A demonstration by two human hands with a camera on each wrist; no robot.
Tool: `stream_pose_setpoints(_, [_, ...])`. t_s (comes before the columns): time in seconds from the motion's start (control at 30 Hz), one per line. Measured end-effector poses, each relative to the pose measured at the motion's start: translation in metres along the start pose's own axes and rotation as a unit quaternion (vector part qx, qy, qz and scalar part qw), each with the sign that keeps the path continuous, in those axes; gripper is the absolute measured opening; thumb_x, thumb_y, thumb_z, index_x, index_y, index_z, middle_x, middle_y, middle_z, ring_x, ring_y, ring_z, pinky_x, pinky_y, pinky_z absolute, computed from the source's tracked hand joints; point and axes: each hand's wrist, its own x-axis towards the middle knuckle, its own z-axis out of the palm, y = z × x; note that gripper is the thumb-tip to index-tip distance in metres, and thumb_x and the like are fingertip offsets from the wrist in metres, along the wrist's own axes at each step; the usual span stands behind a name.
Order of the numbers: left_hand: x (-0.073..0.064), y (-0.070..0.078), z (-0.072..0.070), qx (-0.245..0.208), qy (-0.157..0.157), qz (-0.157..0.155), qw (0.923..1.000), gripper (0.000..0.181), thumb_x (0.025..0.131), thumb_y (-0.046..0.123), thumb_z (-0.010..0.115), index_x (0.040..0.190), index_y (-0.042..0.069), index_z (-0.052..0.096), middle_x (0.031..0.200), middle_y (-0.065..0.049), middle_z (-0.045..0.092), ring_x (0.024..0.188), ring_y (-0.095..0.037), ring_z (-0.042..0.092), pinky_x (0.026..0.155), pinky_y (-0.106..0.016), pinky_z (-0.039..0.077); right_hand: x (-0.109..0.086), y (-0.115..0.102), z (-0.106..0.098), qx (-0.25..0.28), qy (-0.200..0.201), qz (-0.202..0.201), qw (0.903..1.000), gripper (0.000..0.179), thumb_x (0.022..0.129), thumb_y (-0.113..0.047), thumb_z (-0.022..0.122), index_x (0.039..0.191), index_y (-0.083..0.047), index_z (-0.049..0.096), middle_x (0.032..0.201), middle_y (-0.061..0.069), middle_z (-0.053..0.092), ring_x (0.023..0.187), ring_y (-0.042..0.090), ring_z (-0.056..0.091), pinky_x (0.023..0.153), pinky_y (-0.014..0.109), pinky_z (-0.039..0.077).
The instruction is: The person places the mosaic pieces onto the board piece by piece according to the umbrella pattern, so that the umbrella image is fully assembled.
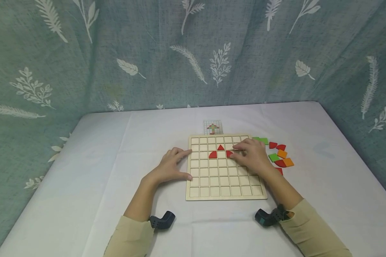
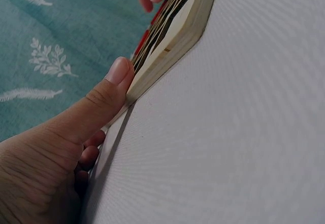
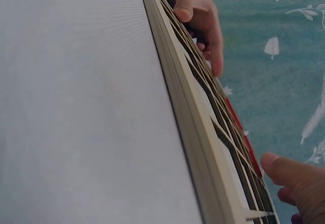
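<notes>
A square wooden grid board [image 1: 225, 198] lies flat on the white cloth. My left hand [image 1: 168, 166] is spread at its left side, thumb and index fingertips touching the edge; the left wrist view shows that thumb [image 2: 118, 74] against the rim. On the board are a red triangle [image 1: 220, 147], a red quarter-round piece [image 1: 213, 155] below it to the left, and another red piece [image 1: 229, 154] to the right. My right hand [image 1: 252, 154] hovers over the board's right half. Its thumb touches the right red piece, while the index fingertip stays apart from the thumb.
Right of the board lie loose tiles: green [image 1: 273, 157], orange [image 1: 282, 154] and red [image 1: 281, 147], some overlapping. A small pattern card [image 1: 213, 127] sits behind the board's far edge. A leaf-patterned curtain [image 1: 167, 53] hangs behind the table.
</notes>
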Motion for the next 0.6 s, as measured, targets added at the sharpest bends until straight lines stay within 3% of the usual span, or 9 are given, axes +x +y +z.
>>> stream_pose_setpoints(0.27, [0.0, 0.0, 0.0, -0.002, 0.001, 0.0, 1.0, 0.098, 0.059, 0.052, 0.084, 0.143, 0.021, 0.043, 0.12, -0.003, 0.045, 0.106, -0.02, 0.039, 0.09, -0.039, 0.033, -0.001, 0.008, -0.007, -0.008, 0.021, -0.004, 0.9997, 0.034, 0.075, -0.029, 0.079, 0.101, -0.007, 0.074, 0.094, 0.008, 0.066, 0.098, 0.031, 0.052, 0.086, 0.05, 0.028])
stream_pose_setpoints(0.6, [0.001, 0.001, 0.001, -0.004, 0.002, -0.004, 1.0, 0.099, 0.059, 0.052, 0.084, 0.143, 0.02, 0.043, 0.118, -0.003, 0.045, 0.105, -0.019, 0.038, 0.089, -0.038, 0.033, -0.01, 0.023, -0.02, -0.016, 0.028, 0.025, 0.9992, 0.033, 0.078, -0.025, 0.077, 0.102, -0.005, 0.072, 0.096, 0.012, 0.064, 0.098, 0.033, 0.049, 0.085, 0.053, 0.025])
